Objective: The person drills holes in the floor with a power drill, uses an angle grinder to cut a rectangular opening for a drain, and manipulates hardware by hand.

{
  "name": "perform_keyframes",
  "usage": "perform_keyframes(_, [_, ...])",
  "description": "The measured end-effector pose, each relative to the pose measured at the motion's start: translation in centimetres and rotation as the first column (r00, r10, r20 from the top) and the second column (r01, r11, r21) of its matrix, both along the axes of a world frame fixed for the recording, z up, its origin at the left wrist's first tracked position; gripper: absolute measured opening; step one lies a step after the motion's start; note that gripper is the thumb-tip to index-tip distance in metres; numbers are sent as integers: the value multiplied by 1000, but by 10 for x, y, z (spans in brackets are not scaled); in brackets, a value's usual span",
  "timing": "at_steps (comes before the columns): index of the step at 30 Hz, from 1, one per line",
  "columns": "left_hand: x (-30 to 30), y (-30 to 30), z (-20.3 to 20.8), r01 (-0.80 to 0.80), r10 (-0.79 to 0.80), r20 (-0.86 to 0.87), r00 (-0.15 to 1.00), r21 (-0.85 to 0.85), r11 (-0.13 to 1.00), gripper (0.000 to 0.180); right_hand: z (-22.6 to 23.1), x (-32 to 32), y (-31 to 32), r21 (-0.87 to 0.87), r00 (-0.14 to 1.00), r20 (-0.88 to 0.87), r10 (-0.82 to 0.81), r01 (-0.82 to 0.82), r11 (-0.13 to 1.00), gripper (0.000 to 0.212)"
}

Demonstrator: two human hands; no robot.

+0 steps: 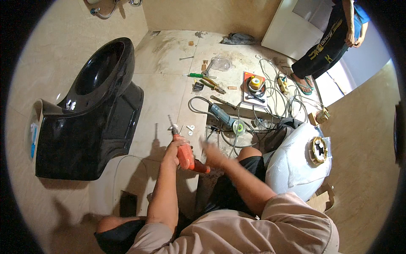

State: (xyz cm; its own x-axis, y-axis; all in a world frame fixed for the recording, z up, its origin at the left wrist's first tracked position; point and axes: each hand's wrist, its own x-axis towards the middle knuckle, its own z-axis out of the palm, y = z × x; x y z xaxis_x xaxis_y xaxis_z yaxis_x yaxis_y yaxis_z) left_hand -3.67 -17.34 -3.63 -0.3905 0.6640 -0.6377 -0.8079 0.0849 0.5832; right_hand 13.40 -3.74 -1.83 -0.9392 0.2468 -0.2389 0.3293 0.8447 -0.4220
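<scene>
Well, the work looks like it is partway through, with the drill out and ready. The left hand [170,153] is wrapped around the red drill [185,155], near the middle of the scene, and the thin drill bit [170,120] points to the far side. The right hand [213,155] is blurry and close to the back of the drill, so I can't tell if it is gripping anything or just near it.

I can't make out a fresh hole under the bit, so the drilling may not be done. Small white plastic bits [190,128] lie loose on the floor [165,91], just right of the bit, and they seem not yet used. The shiny black toilet [72,142] sits on the left, well apart from the drill. The white bowl [281,169] on the right has clear wrap on it, so its unwrapping looks left to do.

As for writing, another person's dark trousers [323,44], far right, have big yellow letters. The flat red-edged pack [249,100] seems to have print, but it is too small to read.
</scene>
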Motion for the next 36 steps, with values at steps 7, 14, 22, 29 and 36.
perform_keyframes(7, [-12, -42, -19, -59, 55, 52, 997, 86, 995, 53, 105, -81, 315, -42, 726, -260, -637, 651, 758, 100])
perform_keyframes(14, [-13, -76, -46, -226, 216, 89, 972, 126, 966, 69, 169, -91, 356, 293, 801, -127, -586, 594, 749, 35])
perform_keyframes(22, [-13, -91, -55, -238, 239, 6, 971, 107, 965, 64, 62, -103, 326, 3, 883, -197, -426, 435, 900, 56])
perform_keyframes(29, [-19, -107, -18, -113, 122, -39, 992, 174, 978, 85, -69, -95, 121, -323, 984, 148, -101, 144, 935, 30])
perform_keyframes(36, [-31, -129, -15, -135, 127, 71, 989, 109, 985, 80, -93, -74, -36, -320, 969, -157, 189, -231, 919, 33])
